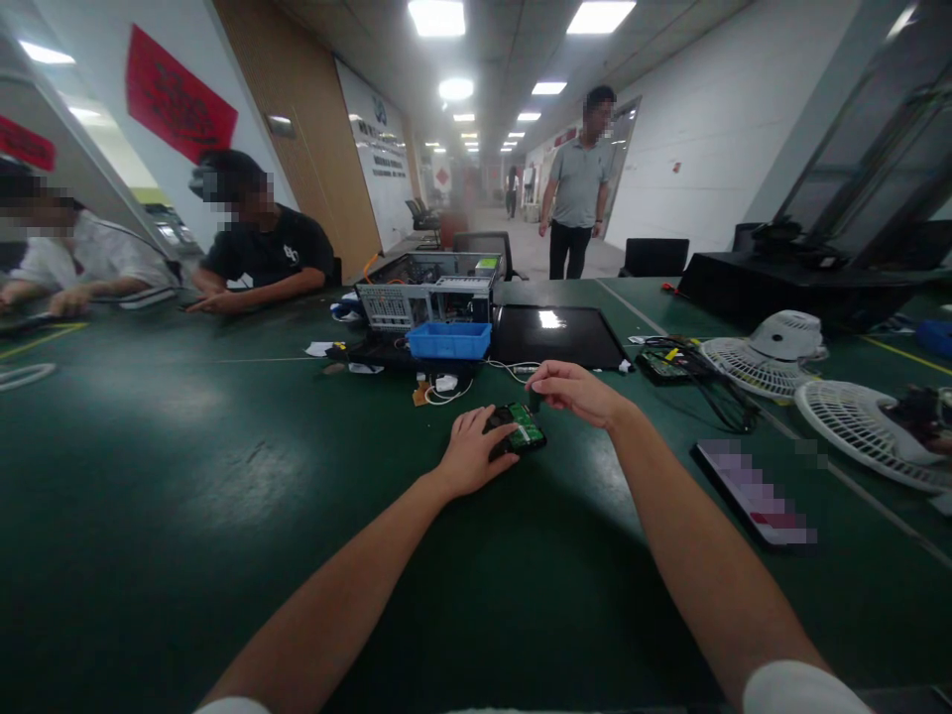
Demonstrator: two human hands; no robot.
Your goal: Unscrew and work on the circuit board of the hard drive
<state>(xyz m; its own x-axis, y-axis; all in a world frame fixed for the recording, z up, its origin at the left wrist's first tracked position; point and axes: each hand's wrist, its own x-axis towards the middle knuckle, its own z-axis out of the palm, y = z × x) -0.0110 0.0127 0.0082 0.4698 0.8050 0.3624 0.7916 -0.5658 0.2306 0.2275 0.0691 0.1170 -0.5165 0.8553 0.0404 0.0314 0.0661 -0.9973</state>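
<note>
A hard drive (530, 428) lies on the green tabletop with its green circuit board facing up. My left hand (472, 454) holds it at its left side, the index finger reaching across the board and the thumb along the near edge. Over the drive's far right corner, my right hand (572, 389) is closed in a pinch. A small dark object (534, 400) points down from its fingertips; its kind is too unclear to tell.
Beyond the drive stand a blue bin (449, 340), an open computer case (394, 305) and a flat black panel (557, 337). To the right lie a phone (755, 493), black cables (714, 392) and white fan parts (773, 357). Two people sit at left; another stands behind the table.
</note>
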